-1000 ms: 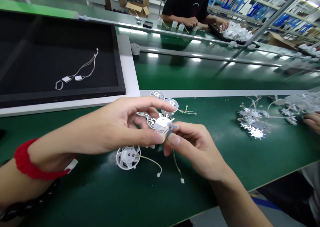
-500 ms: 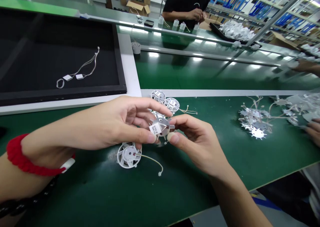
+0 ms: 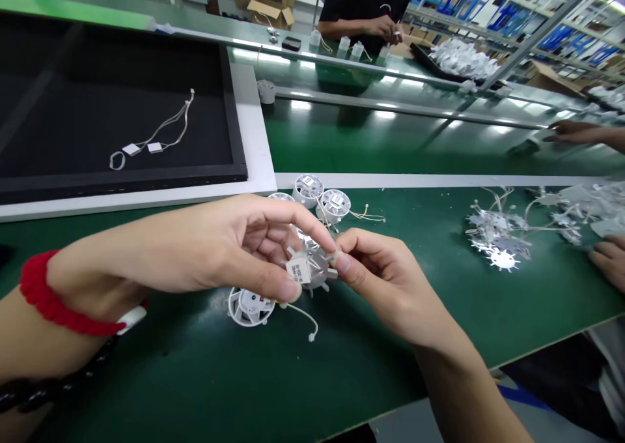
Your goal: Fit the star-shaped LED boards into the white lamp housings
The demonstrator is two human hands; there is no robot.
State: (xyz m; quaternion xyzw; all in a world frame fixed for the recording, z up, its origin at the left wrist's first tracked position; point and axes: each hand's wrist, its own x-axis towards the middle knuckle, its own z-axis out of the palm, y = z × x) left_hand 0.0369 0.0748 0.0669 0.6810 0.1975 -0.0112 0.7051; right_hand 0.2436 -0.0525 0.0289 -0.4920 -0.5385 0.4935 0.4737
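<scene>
Between my two hands is a small silver finned metal disc with a white printed label on its face. My left hand pinches it by the label side, thumb below and forefinger over the top. The thumb and forefinger of my right hand close on its right edge. Under my left hand lies a white round fan housing on the green table, its cable trailing right. Just behind my fingers stand several labelled white round units, partly hidden by my left hand.
A black tray with a white frame holds two small white pieces on wires. Finned metal discs with cables are heaped at the right. Co-workers' hands show at the right edge and across the bench.
The finned disc has tilted and dropped slightly, with more fins showing. My right fingers have shifted along its edge. A co-worker's hand at the right has moved left over the far green surface.
</scene>
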